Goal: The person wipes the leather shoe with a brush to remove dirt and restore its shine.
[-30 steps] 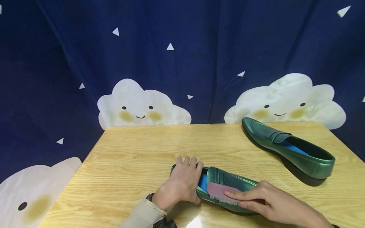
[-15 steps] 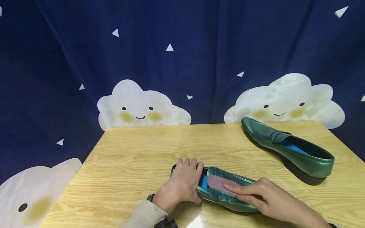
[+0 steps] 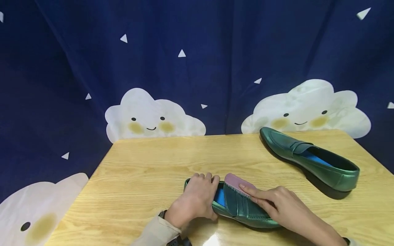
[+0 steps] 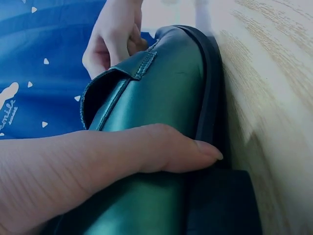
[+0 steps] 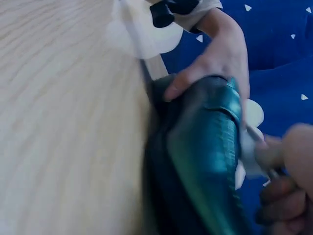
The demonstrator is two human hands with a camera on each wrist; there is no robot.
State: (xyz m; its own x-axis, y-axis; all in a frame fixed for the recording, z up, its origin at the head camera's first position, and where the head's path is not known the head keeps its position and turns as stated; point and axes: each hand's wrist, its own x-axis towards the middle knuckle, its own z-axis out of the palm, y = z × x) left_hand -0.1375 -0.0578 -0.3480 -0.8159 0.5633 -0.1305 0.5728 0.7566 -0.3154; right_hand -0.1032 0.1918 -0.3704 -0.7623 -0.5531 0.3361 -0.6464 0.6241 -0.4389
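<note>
A metallic green loafer [image 3: 261, 223] with a blue insole lies on the table, its toe to the right. My left hand [image 3: 200, 194] grips it across the heel opening; in the left wrist view the thumb [image 4: 171, 149] presses on its side near the sole. My right hand [image 3: 283, 208] pinches a pink brush [image 3: 238, 181] with pale bristles. The bristles lie against the far upper edge of the loafer, by its strap. In the right wrist view the brush is blurred and partly hidden behind the fingers [image 5: 283, 196].
A second green loafer [image 3: 326, 171] stands at the right rear of the wooden table [image 3: 147, 171], toe pointing to the back left. Behind the table hangs a dark blue curtain [image 3: 191, 78] printed with clouds and small white triangles.
The brush in my right hand has moved from the near side of the loafer, up over its top, to the far side. My left hand and both loafers have stayed in place.
</note>
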